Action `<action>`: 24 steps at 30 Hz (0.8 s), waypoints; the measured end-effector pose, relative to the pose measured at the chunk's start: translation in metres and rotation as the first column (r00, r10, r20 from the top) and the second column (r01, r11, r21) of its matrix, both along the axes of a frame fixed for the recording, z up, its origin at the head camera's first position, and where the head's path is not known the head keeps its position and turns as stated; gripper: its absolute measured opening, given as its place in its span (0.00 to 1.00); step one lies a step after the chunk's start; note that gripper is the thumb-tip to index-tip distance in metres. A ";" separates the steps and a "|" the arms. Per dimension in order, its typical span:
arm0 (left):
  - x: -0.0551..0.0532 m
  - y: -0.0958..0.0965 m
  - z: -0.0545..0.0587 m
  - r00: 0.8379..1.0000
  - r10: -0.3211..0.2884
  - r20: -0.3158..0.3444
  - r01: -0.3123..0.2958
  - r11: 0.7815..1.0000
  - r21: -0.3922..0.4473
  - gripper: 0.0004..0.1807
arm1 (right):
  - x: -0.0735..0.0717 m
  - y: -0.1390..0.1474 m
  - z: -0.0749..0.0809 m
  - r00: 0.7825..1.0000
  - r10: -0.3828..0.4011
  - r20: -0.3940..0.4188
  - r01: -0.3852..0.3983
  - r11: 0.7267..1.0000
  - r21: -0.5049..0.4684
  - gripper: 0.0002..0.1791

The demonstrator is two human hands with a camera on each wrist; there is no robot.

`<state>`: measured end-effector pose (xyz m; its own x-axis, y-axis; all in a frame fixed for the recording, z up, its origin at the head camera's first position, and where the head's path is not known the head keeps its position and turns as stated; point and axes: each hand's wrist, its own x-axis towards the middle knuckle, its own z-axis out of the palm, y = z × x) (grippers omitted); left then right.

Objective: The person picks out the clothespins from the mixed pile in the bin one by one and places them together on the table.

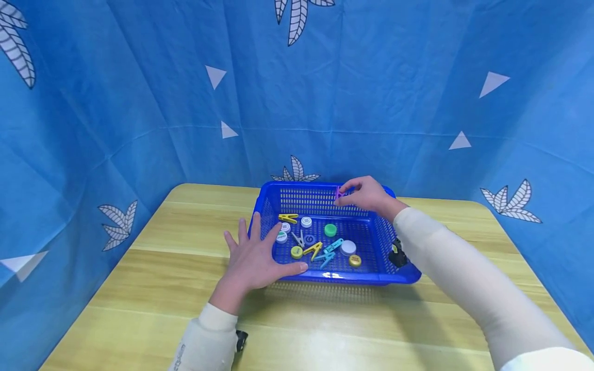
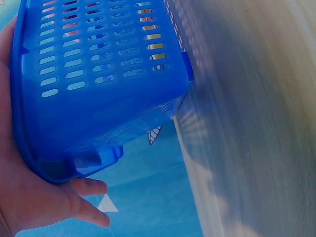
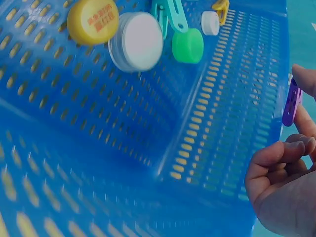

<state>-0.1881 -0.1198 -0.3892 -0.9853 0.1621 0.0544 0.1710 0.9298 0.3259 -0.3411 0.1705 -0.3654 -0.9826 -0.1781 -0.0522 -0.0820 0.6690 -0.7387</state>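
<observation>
My right hand [image 1: 366,196] pinches a purple clothespin [image 3: 291,101] between thumb and finger, right at the back rim of a blue plastic basket [image 1: 362,279]. The other fingers of that hand curl in below. At the basket's front left corner, my left hand [image 1: 252,262] rests over the rim with fingers spread. Inside, on the basket floor, lie yellow clothespins [image 1: 313,250], blue clothespins [image 1: 333,246] and a grey one [image 1: 298,239]. Among them are several bottle caps, including a green cap [image 3: 188,46], a large white cap [image 3: 140,42] and a yellow cap [image 3: 94,21].
The basket stands on a light wooden table [image 1: 153,288] with slotted walls all round. A blue cloth [image 1: 371,93] with white leaf and triangle prints hangs behind and at the sides of the table.
</observation>
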 end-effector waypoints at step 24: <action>0.001 0.000 -0.002 1.000 -0.007 -0.013 0.007 1.000 -0.015 0.68 | 0.012 0.061 0.032 0.996 -0.083 -0.013 0.083 0.996 0.006 0.30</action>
<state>-0.1868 -0.1194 -0.3908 -0.9833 0.1702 0.0649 0.1820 0.9331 0.3101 -0.3288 0.2317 -0.3338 -0.9946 -0.0951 -0.0409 -0.0348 0.6790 -0.7333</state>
